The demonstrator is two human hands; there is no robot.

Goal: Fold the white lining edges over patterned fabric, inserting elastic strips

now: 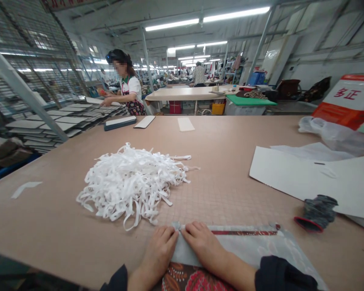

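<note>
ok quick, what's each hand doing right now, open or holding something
Left hand: closed, pinching the top edge of the grey cloth.
Right hand: closed, pinching the same edge, close beside the left.

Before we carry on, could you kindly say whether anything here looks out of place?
Two things, perhaps: a bent white strip lies alone at the left, apart from the tangled white heap, and a red-edged grey knitted piece sits crumpled by the white board.

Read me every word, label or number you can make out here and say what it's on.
"多正": on the red-and-white package at right.
Overhead sign, top left: red characters, cut off and too blurred to read surely.
</note>
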